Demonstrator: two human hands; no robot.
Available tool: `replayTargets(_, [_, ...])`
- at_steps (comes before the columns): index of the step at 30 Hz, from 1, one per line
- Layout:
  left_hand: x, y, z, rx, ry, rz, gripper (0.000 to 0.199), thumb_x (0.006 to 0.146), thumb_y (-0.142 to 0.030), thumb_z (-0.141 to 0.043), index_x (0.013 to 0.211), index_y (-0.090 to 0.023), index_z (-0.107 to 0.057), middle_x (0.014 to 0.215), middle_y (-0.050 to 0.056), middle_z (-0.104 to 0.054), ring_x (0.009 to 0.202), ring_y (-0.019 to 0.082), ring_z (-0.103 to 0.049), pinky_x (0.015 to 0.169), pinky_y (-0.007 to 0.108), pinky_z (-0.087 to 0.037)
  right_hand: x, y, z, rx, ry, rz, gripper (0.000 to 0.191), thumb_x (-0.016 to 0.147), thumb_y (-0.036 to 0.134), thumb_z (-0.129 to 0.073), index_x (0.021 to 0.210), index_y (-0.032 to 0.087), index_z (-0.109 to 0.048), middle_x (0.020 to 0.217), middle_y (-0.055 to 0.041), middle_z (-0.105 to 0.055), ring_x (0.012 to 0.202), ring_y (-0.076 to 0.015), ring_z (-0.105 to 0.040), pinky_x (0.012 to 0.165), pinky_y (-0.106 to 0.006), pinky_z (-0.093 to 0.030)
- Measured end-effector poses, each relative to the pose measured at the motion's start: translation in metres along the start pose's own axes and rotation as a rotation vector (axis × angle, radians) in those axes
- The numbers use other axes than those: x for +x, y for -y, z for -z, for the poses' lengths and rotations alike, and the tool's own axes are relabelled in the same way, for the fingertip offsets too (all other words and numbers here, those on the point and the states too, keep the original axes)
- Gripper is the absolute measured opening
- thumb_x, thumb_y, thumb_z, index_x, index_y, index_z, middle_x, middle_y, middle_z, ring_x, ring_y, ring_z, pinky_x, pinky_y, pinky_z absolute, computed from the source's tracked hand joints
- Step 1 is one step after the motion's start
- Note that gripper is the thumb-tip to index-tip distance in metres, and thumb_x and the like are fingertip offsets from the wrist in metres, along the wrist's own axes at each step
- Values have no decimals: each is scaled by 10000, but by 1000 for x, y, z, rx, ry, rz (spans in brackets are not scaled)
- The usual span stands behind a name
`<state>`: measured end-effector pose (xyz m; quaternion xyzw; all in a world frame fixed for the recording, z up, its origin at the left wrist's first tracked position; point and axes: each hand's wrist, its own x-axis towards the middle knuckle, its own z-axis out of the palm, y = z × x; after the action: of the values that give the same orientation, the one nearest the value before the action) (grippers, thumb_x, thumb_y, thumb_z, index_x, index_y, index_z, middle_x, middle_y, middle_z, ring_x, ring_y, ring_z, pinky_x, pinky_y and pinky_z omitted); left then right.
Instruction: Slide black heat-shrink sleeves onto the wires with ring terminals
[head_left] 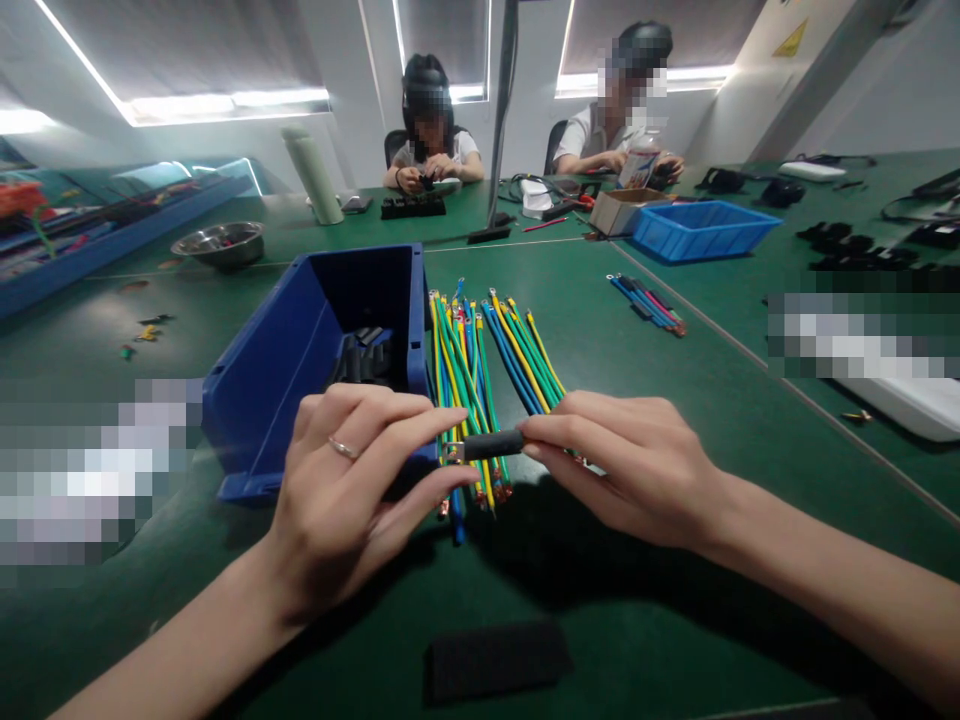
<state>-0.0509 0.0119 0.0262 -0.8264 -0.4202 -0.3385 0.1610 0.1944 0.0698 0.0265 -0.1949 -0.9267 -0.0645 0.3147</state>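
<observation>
Now the right fingers [527, 438] pinch the black sleeve [491, 445]! Left fingers [466, 445] sit apart around its metal-tipped end, above the wires [469, 370].

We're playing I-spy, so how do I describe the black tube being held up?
Find the dark blue bin on the green table, then the colourful wires beside it. Above them, the right hand pinches the black tube. Unlike the loose tubes in the bin, it's held up, metal showing at its left end.
</observation>
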Motion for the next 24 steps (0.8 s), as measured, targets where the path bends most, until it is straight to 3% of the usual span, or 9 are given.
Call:
replayTargets(10, [1, 2, -5, -115, 26, 2, 221, 884, -193, -698, 1096, -205, -636, 933, 36, -700, 841, 187, -579, 739, 351, -407, 0, 0, -1, -12, 9, -6, 176, 979, 210, -491, 939, 163, -657, 689, -11, -640, 559, -110, -525, 504, -258, -368])
replayTargets(24, [1, 4, -3, -137, 78, -23, 207, 924, -198, -637, 1131, -207, -621, 958, 33, -699, 862, 182, -593, 753, 345, -432, 2, -5, 4, -17, 51, 39, 165, 969, 252, -500, 961, 164, -639, 678, -5, -607, 557, -114, -507, 497, -262, -349])
